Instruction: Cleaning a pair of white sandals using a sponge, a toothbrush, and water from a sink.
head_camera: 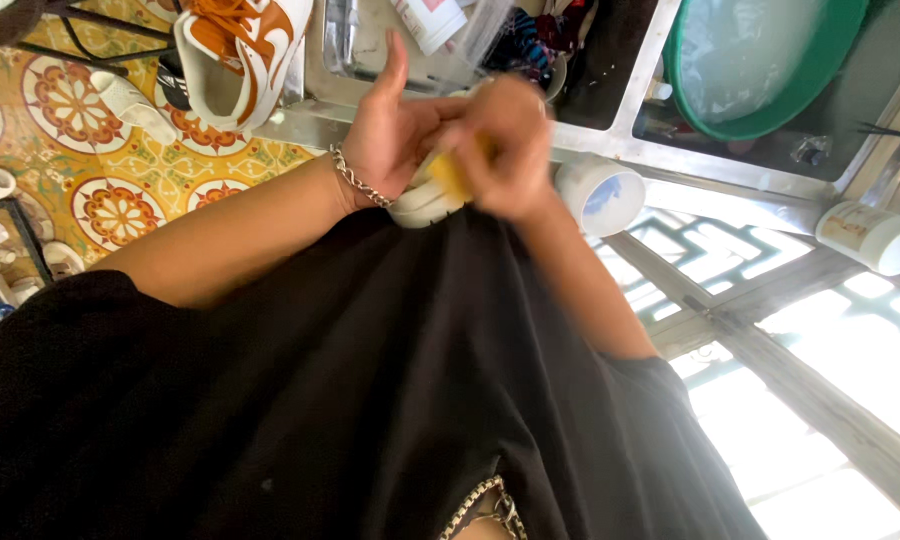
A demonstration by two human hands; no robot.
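Head view, one entry per item.

1. Your left hand (390,140): it was raised in front of your chest and cupped around a white shoe (422,205), with the thumb standing straight up. A silver chain bracelet (356,181) was on that wrist.
2. Your right hand (505,150): it was blurred, with the fingers closed on a yellow piece (452,176) that was pressed against the white shoe. You could not tell what kind of thing the yellow piece was.
3. White shoe: only its pale rounded edge showed, below and between the two hands and just above your black shirt (370,400).
4. Orange-and-white sneaker (245,50): it lay on the patterned tile floor (120,210) near the top edge, left of your hands and well apart from them.
5. White sandal (130,105): it was on the floor just left of the sneaker.
6. Metal frame (610,140): it ran behind your hands. Bottles and cloth showed in its compartments, too cluttered to tell apart.
7. Green basin (850,40): it was at the top right corner, with clear plastic inside.
8. White cup (600,195): it was just right of your right hand and lay on its side in this view.
9. White container (875,235): it was at the right edge, beside the window bars (770,330).
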